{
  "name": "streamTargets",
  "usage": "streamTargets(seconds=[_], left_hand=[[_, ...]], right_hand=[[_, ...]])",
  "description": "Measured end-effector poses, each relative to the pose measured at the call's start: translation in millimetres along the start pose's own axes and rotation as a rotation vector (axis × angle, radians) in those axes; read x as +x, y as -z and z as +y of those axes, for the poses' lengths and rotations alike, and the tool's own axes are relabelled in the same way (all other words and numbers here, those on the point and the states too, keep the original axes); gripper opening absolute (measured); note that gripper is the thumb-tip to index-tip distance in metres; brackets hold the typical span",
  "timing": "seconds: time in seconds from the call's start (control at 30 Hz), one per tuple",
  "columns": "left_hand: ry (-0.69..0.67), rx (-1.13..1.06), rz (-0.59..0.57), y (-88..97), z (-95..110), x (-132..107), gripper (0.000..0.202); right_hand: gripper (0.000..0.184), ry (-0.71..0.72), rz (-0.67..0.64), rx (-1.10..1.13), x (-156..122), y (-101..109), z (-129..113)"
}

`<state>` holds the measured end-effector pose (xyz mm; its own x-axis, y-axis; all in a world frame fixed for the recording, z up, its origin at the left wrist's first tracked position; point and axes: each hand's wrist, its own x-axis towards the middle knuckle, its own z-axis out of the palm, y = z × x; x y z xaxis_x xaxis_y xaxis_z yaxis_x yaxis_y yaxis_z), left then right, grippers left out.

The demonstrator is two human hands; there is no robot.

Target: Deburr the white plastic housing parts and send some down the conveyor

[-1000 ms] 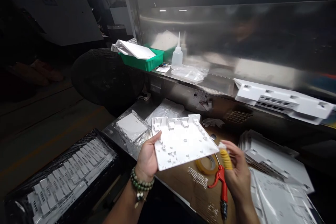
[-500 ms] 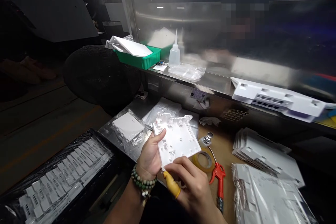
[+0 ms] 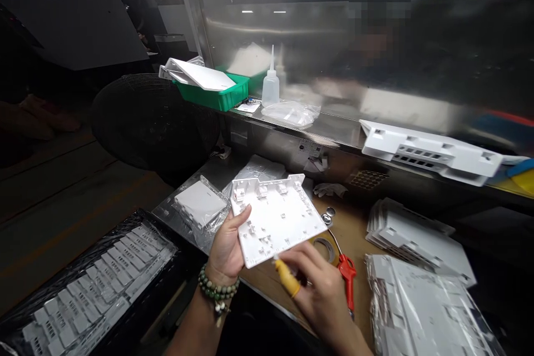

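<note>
My left hand (image 3: 228, 242) grips a white plastic housing panel (image 3: 287, 222) by its left edge, thumb on the inner face, fingers behind. Clips and small posts stand up from that face, which is turned toward me. Just below the panel's lower edge is my right hand (image 3: 319, 283), its thumb in a yellow finger cot (image 3: 287, 278). Thumb and index finger are pinched together, and a tiny pale bit shows at their tips; I cannot make out what it is. Whether those fingertips touch the panel is unclear.
A red air blow gun (image 3: 347, 278) and a tape roll (image 3: 324, 247) lie on the bench. White panels are stacked at right (image 3: 421, 245), bagged ones in front (image 3: 429, 306). More fill a black-lined box (image 3: 83, 306). A green bin (image 3: 225, 97) and a squeeze bottle (image 3: 271, 88) stand on the shelf.
The panel has turned in my left hand, so its lower edge now shows more fully. My right hand has shifted right from the panel's lower left corner along that edge.
</note>
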<state>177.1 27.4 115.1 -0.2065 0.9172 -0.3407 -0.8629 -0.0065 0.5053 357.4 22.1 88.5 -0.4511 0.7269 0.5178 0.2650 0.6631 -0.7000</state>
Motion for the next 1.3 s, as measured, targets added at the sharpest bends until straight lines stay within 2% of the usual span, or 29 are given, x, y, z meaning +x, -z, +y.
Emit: streamTargets(seconds=[0.1,0.2,0.27,0.3,0.43,0.6,0.7,0.8,0.9,1.07,1.17,1.3], left_hand=[[-0.017,-0.028,0.003,10.2,13.4,-1.2,0.072],[-0.057,-0.063,-0.05,23.4,24.7,-3.7,0.076],[-0.082,-0.119,-0.125,32.7,28.4,-4.7,0.078],[-0.089,-0.158,-0.171,37.0,29.0,-4.9,0.077],[-0.074,-0.285,-0.339,50.0,27.1,-5.8,0.068],[-0.059,-0.293,-0.387,58.9,23.9,-9.1,0.062],[-0.057,-0.272,-0.421,65.7,22.7,-9.9,0.063],[-0.063,-0.247,-0.512,79.4,23.6,-10.1,0.061],[0.016,-0.194,-0.568,100.6,28.5,-10.6,0.06],[0.131,-0.056,-0.543,130.0,35.2,-13.1,0.064],[0.138,-0.009,-0.535,134.1,31.2,-17.3,0.066],[0.111,-0.013,-0.521,132.4,21.3,-21.9,0.067]], right_hand=[[0.014,-0.116,0.147,-0.055,-6.8,31.4,28.3],[0.016,-0.241,0.346,-0.125,-11.6,58.2,49.5],[0.017,-0.258,0.402,-0.153,-12.8,67.7,54.7],[0.018,-0.239,0.39,-0.156,-12.5,69.5,55.0],[0.02,-0.114,0.26,-0.156,-6.7,65.6,50.7],[0.017,-0.091,0.254,-0.212,-7.2,58.5,51.6],[0.02,-0.066,0.184,-0.198,-15.9,55.4,61.5],[0.019,-0.067,0.117,-0.232,-19.8,57.4,77.5],[0.017,-0.111,0.212,-0.246,-9.1,65.8,82.7],[0.016,-0.041,0.399,-0.109,29.1,66.5,54.9],[0.017,-0.005,0.381,-0.085,42.4,57.7,45.9],[0.018,-0.073,0.387,-0.12,39.2,51.4,51.2]])
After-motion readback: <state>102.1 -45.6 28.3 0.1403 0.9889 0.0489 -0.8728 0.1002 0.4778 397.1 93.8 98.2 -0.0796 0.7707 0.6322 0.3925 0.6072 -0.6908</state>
